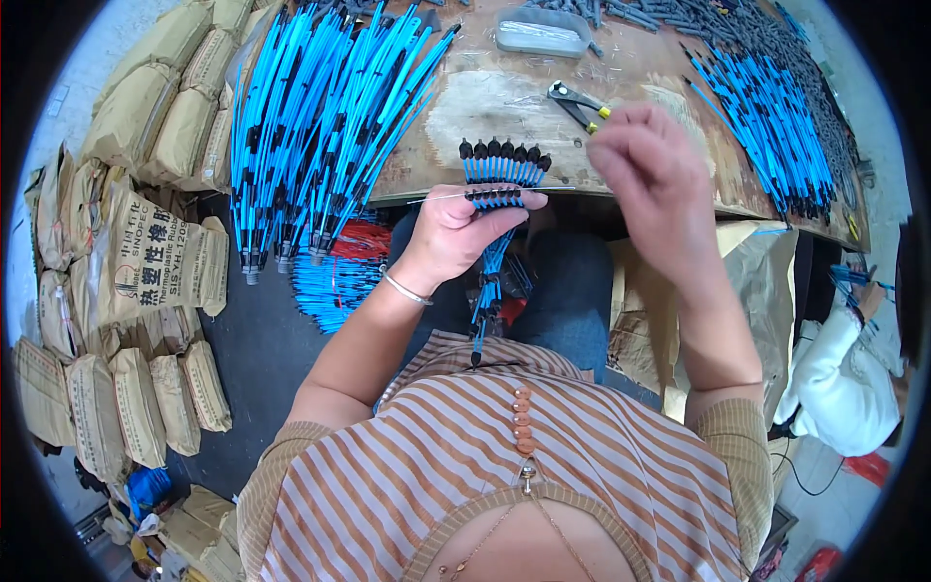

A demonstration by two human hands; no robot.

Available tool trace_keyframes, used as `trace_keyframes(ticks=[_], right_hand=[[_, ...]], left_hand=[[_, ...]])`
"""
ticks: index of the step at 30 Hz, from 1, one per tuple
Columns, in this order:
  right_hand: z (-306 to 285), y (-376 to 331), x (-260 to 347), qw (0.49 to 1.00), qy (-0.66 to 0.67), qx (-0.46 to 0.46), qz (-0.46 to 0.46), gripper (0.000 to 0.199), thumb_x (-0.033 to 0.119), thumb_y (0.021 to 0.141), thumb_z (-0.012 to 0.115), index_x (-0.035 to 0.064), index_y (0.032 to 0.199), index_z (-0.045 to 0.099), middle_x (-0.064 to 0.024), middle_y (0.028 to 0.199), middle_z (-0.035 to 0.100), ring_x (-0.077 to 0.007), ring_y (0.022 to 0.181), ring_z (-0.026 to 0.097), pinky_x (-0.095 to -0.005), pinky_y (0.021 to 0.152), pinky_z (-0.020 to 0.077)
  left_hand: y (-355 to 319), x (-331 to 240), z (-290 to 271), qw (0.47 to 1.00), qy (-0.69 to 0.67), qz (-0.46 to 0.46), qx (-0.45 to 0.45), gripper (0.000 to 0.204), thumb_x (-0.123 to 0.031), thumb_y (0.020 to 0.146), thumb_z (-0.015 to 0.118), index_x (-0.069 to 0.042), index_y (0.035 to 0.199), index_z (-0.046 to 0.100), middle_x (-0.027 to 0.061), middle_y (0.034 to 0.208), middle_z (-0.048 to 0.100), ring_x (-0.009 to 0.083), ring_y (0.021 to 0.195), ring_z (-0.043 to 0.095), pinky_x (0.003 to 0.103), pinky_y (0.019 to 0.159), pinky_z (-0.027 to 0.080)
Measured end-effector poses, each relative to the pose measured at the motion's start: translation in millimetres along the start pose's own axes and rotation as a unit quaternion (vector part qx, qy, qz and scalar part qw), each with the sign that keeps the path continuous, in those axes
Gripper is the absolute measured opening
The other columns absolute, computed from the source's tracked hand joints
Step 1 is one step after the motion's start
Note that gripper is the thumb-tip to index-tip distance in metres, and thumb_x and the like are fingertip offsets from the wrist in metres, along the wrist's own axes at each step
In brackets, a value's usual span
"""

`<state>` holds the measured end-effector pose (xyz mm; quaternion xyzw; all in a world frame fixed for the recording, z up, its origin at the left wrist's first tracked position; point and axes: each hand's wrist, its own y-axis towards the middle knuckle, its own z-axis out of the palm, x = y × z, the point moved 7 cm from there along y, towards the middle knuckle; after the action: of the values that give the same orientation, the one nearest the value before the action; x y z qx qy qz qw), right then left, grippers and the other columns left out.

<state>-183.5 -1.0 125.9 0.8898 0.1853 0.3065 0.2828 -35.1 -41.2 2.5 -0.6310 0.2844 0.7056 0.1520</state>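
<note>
My left hand (448, 238) is closed around a row of thin blue rods (505, 172) with black tips, held upright at the table's front edge. Their lower ends bunch together and hang toward my lap. A thin straight metal wire (561, 189) lies crosswise along the row at my fingers. Raised to the right of the row is my right hand (659, 179), fingers curled in and slightly blurred; what they hold, if anything, is hidden. Just beyond it, end-cutting pliers (580, 107) with yellow-and-black handles lie on the table.
Large bundles of blue rods (325, 116) lie at the table's left, with another pile (771, 131) at right. A clear plastic box (543, 32) and grey parts (669, 14) sit at the back. Stacked paper sacks (160, 252) stand left. A co-worker's white sleeve (839, 378) shows at right.
</note>
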Motion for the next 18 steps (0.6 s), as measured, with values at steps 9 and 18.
trace_keyframes(ticks=[9,18], right_hand=[[0,-22,1,0.995,0.016,-0.04,0.089,0.015,-0.003,0.073,0.067,0.002,0.088,0.065,-0.0064,0.084,0.054,-0.0163,0.074,0.052,-0.025,0.062,0.0423],[1,-21,4,0.996,0.004,-0.05,0.078,0.013,-0.002,0.074,0.067,0.0009,0.087,0.065,-0.0059,0.081,0.054,-0.0162,0.072,0.052,-0.0248,0.062,0.0417]], left_hand=[[3,-3,4,1.0,-0.016,0.005,-0.007,0.02,0.001,0.081,0.061,-0.001,0.1,0.067,0.0073,0.096,0.068,0.0126,0.09,0.063,0.025,0.081,0.048],[2,-3,3,1.0,-0.014,-0.001,-0.002,0.02,0.0,0.082,0.061,-0.002,0.101,0.066,0.0062,0.097,0.068,0.012,0.091,0.062,0.025,0.082,0.047]])
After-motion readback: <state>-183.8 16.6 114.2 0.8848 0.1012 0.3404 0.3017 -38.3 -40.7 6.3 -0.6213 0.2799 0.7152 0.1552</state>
